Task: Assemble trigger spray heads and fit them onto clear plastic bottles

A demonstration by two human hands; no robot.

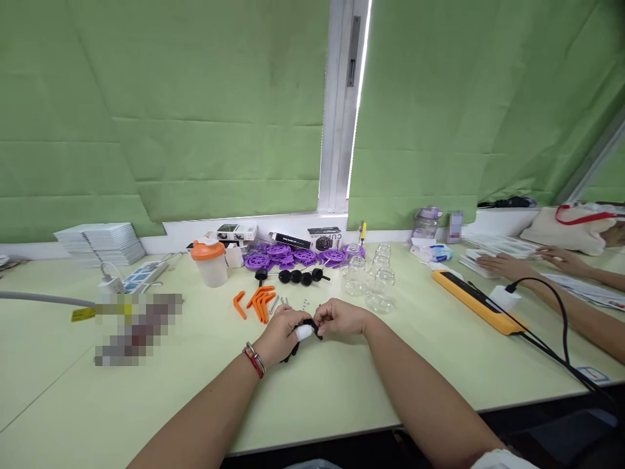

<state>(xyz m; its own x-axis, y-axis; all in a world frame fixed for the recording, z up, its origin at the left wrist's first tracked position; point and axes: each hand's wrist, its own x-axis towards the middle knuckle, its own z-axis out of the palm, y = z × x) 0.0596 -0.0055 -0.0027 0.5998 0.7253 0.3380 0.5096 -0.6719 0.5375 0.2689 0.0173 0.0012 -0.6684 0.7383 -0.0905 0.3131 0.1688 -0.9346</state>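
My left hand (pixel 282 333), with a white covering (pixel 303 332) on its thumb, is closed on a black part (pixel 291 354) just above the table. Most of that part is hidden under the fingers, so its exact kind does not show. At its right end, the fingers of my right hand (pixel 339 317) are pinched together against the black edge. Beyond my hands lie bent orange pieces (pixel 262 304), thin metal rods (pixel 274 304) and several tiny metal pieces (pixel 306 303). Black round-headed parts (pixel 295 277) stand in a row farther back.
Purple wheel-shaped parts (pixel 279 254) are heaped by the wall, near small boxes (pixel 325 238). An orange-lidded shaker (pixel 209 264) stands left; clear containers (pixel 381 290) stand right. A yellow power strip (pixel 476 301) with black cables lies before another person's hands (pixel 505 265). White stacks (pixel 100 243) sit far left.
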